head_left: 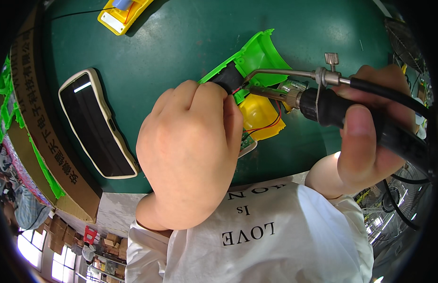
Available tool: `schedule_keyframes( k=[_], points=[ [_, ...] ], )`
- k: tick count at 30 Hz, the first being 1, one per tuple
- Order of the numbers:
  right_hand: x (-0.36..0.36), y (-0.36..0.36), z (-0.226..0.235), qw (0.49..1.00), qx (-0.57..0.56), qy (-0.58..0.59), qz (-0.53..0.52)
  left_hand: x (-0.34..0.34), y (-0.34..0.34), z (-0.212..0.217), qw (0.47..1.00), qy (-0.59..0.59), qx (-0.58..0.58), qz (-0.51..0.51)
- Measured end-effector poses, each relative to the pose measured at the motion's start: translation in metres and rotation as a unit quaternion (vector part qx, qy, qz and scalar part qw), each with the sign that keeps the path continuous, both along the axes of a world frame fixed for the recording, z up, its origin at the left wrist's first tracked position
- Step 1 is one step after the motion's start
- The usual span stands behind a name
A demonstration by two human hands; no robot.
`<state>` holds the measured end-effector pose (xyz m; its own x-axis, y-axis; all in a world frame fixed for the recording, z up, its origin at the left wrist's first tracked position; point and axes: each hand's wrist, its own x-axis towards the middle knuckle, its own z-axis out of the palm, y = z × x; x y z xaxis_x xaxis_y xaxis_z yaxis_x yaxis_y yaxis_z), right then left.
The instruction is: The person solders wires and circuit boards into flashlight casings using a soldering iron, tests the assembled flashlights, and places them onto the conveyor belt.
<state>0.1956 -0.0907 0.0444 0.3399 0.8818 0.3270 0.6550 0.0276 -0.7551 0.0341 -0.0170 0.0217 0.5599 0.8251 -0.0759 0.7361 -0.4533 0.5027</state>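
My right hand grips a soldering iron by its black handle. A thin metal solder-feed tube is clamped along the iron, and both tips meet beside a black part in an open green plastic shell. Closed over the shell's near left side is my left hand, its back turned up; the fingertips and whatever they pinch are hidden. A yellow plastic piece with red and black wires lies under the iron. A green circuit board shows partly beside my left hand.
On the green tabletop, a phone in a pale case lies at left. Another yellow housing with wires sits at the far edge. A cardboard box with green plastic parts borders the left; fans and black cables are at right.
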Motion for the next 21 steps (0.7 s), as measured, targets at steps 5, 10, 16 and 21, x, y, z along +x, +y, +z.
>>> schedule_keyframes(
  k=[5,10,16,21],
  points=[
    [-0.0008,0.0013,-0.0023,1.0,0.005,-0.001,-0.004,0.0003,0.0,-0.001,1.0,-0.004,0.001,0.002],
    [0.0003,0.0009,-0.002,1.0,0.018,0.008,0.001,0.0,-0.0006,-0.0007,1.0,-0.006,0.002,0.006],
    [-0.0025,0.0018,-0.0032,1.0,0.013,-0.002,-0.001,-0.0012,-0.0004,-0.0011,1.0,-0.007,0.002,0.005],
    [-0.0028,0.0016,0.0001,1.0,-0.006,0.004,0.001,-0.0009,0.0001,-0.0011,1.0,-0.011,0.0,0.003]
  ],
)
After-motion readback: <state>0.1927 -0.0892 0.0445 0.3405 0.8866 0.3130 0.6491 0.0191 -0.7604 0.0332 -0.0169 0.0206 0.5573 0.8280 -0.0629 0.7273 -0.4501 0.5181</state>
